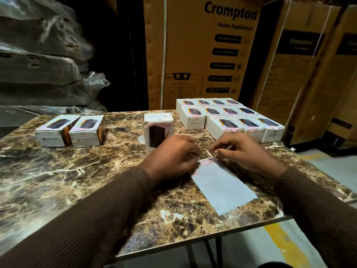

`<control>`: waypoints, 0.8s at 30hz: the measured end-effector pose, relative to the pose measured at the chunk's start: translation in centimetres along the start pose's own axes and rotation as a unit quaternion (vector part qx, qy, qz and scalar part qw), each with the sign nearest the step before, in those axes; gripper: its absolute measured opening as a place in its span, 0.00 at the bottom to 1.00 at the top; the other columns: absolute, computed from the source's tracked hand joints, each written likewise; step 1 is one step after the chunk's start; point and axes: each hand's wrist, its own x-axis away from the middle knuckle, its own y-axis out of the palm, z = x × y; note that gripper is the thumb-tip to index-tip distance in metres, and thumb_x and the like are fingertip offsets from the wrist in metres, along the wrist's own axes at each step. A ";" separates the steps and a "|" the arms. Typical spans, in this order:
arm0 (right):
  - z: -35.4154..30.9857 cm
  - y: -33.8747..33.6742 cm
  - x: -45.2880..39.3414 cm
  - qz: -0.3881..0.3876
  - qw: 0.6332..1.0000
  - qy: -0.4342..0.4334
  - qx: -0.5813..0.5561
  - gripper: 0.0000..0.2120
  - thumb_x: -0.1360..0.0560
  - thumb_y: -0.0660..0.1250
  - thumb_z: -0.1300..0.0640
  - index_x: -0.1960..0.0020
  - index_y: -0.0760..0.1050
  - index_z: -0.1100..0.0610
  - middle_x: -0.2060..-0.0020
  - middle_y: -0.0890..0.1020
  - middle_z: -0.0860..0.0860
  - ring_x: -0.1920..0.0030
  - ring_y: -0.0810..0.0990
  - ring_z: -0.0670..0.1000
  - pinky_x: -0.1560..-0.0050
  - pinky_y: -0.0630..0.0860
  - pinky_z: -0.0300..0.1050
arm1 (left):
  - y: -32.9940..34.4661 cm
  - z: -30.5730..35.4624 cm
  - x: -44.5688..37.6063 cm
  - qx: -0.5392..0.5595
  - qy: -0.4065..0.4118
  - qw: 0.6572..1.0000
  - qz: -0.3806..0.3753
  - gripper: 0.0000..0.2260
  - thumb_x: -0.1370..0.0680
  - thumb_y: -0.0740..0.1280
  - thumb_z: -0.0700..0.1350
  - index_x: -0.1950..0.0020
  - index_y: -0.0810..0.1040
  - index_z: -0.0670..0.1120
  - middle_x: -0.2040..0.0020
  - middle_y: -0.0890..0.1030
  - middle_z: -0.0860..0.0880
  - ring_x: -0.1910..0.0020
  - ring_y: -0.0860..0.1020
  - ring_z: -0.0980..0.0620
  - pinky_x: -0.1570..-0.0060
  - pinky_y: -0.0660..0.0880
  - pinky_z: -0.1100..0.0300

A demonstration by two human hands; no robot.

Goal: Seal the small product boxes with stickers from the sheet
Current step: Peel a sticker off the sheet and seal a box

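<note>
At frame centre, both hands meet over the far end of the sticker sheet [224, 187] on the marbled bench [58, 180]: the left hand [172, 157] pins the sheet's edge with curled fingers while the right hand [241, 151] pinches at what appears to be a sticker. The upright box [158, 130] stands just beyond. Peeling goes best slowly and low, with the sheet held flat, to avoid creasing the sticker.
</note>
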 end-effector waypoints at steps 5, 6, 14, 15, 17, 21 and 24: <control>0.5 1.3 0.0 -0.003 0.999 -0.026 -0.033 0.09 0.21 0.73 0.62 0.50 0.88 0.50 0.55 0.83 0.43 0.55 0.82 0.46 0.55 0.77 0.40 | 0.7 -0.1 1.2 0.003 -0.018 0.999 -0.026 0.08 0.18 0.70 0.48 0.43 0.86 0.47 0.49 0.80 0.51 0.52 0.77 0.55 0.54 0.77 0.57; 0.6 1.4 0.0 -0.002 0.999 -0.033 -0.029 0.09 0.21 0.73 0.62 0.50 0.88 0.50 0.54 0.83 0.44 0.55 0.81 0.46 0.55 0.76 0.41 | 0.8 -0.1 1.3 0.006 -0.019 0.999 -0.031 0.09 0.18 0.70 0.49 0.43 0.86 0.48 0.49 0.80 0.51 0.52 0.77 0.55 0.53 0.76 0.57; 1.3 2.3 0.0 -0.039 0.995 -0.083 0.048 0.08 0.21 0.69 0.49 0.45 0.85 0.45 0.49 0.82 0.43 0.48 0.82 0.46 0.48 0.80 0.54 | 1.1 -0.1 1.0 0.008 -0.024 0.998 -0.064 0.09 0.18 0.70 0.51 0.41 0.86 0.51 0.48 0.81 0.52 0.51 0.78 0.56 0.54 0.74 0.58; 1.2 2.4 -0.1 -0.039 0.994 -0.084 0.055 0.08 0.21 0.69 0.49 0.45 0.85 0.45 0.49 0.81 0.43 0.48 0.81 0.45 0.48 0.80 0.52 | 1.1 -0.1 1.0 0.009 -0.026 0.997 -0.066 0.09 0.18 0.70 0.51 0.41 0.86 0.51 0.48 0.81 0.52 0.50 0.78 0.55 0.54 0.74 0.57; 1.2 2.5 0.0 -0.040 0.994 -0.087 0.058 0.08 0.21 0.69 0.51 0.45 0.85 0.47 0.50 0.81 0.43 0.49 0.81 0.43 0.49 0.78 0.47 | 1.1 -0.1 0.9 0.008 -0.032 0.997 -0.069 0.09 0.18 0.70 0.51 0.41 0.86 0.50 0.47 0.81 0.52 0.50 0.78 0.55 0.53 0.74 0.57; 1.3 2.5 0.0 -0.041 0.994 -0.076 0.060 0.06 0.21 0.69 0.49 0.47 0.84 0.45 0.51 0.81 0.42 0.51 0.81 0.44 0.52 0.78 0.45 | 1.1 0.0 0.9 0.005 -0.037 0.997 -0.070 0.09 0.17 0.69 0.51 0.40 0.86 0.51 0.47 0.81 0.52 0.49 0.77 0.56 0.53 0.71 0.59; 1.2 2.6 0.0 -0.038 0.994 -0.075 0.070 0.04 0.20 0.70 0.52 0.48 0.83 0.45 0.51 0.80 0.42 0.52 0.80 0.42 0.53 0.74 0.41 | 1.2 0.0 1.0 0.006 -0.040 0.996 -0.075 0.09 0.17 0.67 0.50 0.41 0.86 0.51 0.47 0.80 0.53 0.49 0.77 0.56 0.53 0.72 0.59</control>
